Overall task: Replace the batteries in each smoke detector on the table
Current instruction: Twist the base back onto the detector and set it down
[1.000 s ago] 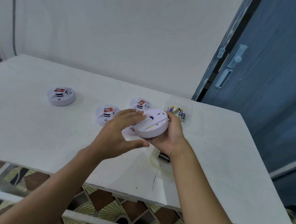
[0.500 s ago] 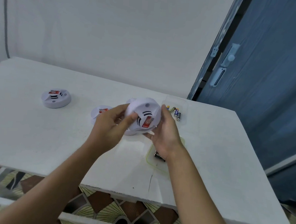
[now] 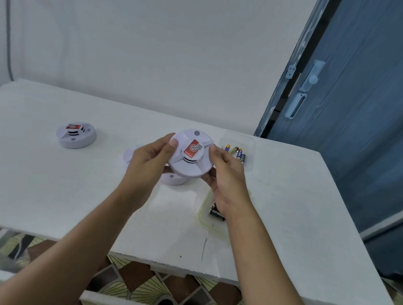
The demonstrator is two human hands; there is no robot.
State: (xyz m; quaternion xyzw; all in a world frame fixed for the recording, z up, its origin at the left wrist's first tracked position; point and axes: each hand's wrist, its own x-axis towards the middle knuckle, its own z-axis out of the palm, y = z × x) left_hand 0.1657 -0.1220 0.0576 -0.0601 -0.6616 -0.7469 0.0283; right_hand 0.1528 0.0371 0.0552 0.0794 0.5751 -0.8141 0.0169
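I hold a round white smoke detector (image 3: 191, 155) above the table's middle, its red-labelled front facing me. My left hand (image 3: 149, 162) grips its left rim and my right hand (image 3: 227, 177) grips its right rim. Under it another detector (image 3: 174, 178) lies on the table, mostly hidden. A third detector (image 3: 128, 156) peeks out behind my left hand. A further one (image 3: 76, 135) sits alone at the far left. Several small batteries (image 3: 236, 152) lie in a clear tray (image 3: 250, 142) at the back. A black battery (image 3: 217, 214) rests in a second clear tray (image 3: 203, 220) under my right wrist.
The white table (image 3: 44, 186) ends in a front edge close to me, with patterned floor tiles (image 3: 157, 288) below. A blue door (image 3: 372, 107) stands at the right, beside the table's right edge. A white wall runs behind the table.
Both hands have turned the held detector over, from its flat back facing up to its red-labelled front facing me, and shifted to grip it at opposite rims.
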